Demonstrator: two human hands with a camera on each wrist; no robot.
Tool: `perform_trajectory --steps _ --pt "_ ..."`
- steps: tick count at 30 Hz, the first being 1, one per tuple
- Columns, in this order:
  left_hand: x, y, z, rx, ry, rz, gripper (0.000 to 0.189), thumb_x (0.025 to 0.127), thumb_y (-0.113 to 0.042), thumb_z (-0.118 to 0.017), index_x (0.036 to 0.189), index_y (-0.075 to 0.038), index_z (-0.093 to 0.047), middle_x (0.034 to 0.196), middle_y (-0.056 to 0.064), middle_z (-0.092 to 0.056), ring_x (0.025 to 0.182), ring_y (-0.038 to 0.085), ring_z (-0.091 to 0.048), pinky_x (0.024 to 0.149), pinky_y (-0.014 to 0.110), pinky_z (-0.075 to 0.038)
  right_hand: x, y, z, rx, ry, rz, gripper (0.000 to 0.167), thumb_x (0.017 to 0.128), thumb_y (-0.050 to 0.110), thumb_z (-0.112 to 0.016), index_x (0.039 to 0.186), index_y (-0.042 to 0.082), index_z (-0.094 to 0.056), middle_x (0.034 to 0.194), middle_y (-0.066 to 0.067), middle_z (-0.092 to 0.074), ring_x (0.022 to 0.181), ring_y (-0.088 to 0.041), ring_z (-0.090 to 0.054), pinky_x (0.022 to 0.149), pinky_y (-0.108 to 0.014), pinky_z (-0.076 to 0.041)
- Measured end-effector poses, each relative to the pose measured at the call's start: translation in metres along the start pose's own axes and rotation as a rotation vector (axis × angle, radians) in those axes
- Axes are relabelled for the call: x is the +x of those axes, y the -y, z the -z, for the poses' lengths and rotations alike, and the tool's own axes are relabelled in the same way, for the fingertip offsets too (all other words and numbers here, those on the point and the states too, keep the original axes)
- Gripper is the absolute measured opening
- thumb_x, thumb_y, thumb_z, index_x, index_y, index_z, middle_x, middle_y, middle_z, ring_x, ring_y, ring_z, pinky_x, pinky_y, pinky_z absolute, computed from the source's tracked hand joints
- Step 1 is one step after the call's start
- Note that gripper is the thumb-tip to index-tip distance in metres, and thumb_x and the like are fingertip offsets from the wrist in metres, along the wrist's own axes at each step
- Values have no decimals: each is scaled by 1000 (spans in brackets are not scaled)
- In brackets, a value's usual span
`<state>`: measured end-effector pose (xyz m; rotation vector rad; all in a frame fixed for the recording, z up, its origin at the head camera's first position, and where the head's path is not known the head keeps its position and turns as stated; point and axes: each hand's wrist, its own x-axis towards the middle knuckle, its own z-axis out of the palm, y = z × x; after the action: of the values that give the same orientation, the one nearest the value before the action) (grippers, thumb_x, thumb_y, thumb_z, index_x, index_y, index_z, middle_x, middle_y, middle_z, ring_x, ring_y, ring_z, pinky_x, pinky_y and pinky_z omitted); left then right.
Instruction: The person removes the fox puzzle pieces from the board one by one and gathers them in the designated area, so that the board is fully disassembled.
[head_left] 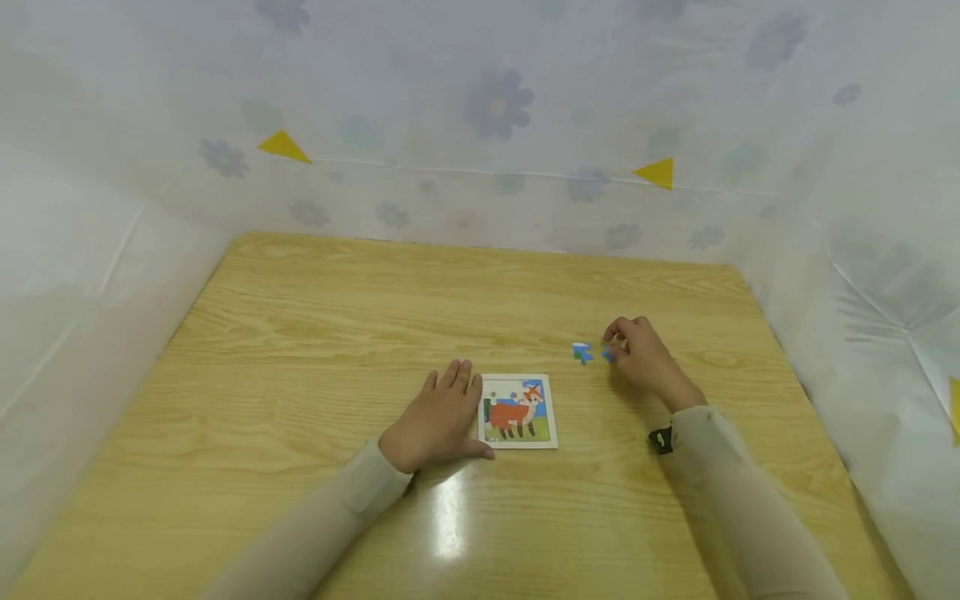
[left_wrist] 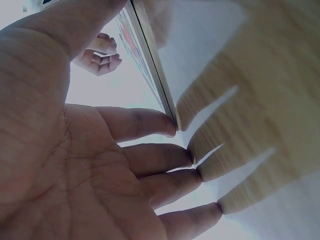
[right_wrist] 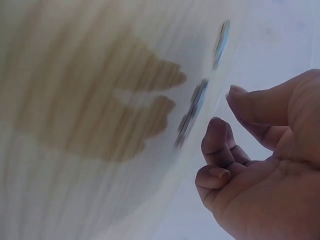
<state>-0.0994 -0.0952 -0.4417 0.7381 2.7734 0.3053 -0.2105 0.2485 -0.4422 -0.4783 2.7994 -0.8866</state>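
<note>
A small jigsaw puzzle (head_left: 514, 411) in a white frame lies on the table, its picture an orange deer-like animal with pale gaps at the upper left. Along the frame's left side rests my left hand (head_left: 437, 419), fingers extended, index finger and thumb at the edge; in the left wrist view its fingertips (left_wrist: 191, 159) meet the tabletop. To the right of the frame lies a blue and green puzzle piece (head_left: 581, 352). My right hand (head_left: 643, 357) hovers over a second blue piece (head_left: 607, 353), partly hidden by it. Bent fingers (right_wrist: 216, 140) and thumb stand apart in the right wrist view, with nothing between them.
The wooden table (head_left: 337, 317) has a light grain and rounded far corners. White floral sheeting (head_left: 420, 100) hangs behind it and at both sides, with yellow triangles (head_left: 283, 147) on it. A black band (head_left: 661, 440) shows at the right cuff.
</note>
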Motion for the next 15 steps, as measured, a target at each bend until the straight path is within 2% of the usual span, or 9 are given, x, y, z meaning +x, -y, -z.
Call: perform_trajectory --steps 4,9,12,15 --pt "-1 0 1 -2 -1 0 113 84 -68 -73 159 5 -30 165 30 -20 154 43 -16 120 61 -24 -3 17 -12 -10 1 77 14 101 -1 -60 114 -3 -60 114 -25 -52 93 -34 -53 81 -48 -51" --pt "-2 0 2 -9 3 4 113 85 -67 -73 160 5 -29 165 29 -19 154 43 -15 120 61 -23 -10 40 -32 -12 12 187 13 99 1 -66 110 1 -62 103 -15 -57 85 -24 -52 74 -40 -48" --pt "-2 -1 2 0 -2 4 113 85 -68 -73 159 5 -30 165 29 -20 154 43 -16 120 61 -23 -16 51 -45 -15 40 260 16 97 6 -71 110 3 -62 99 -10 -56 81 -20 -51 72 -38 -48" --pt "-1 -2 2 21 -8 4 113 84 -70 -72 159 5 -31 165 29 -22 154 44 -18 120 61 -25 -21 58 -55 -22 71 299 22 95 12 -76 112 5 -63 100 -9 -55 78 -16 -51 72 -36 -49"
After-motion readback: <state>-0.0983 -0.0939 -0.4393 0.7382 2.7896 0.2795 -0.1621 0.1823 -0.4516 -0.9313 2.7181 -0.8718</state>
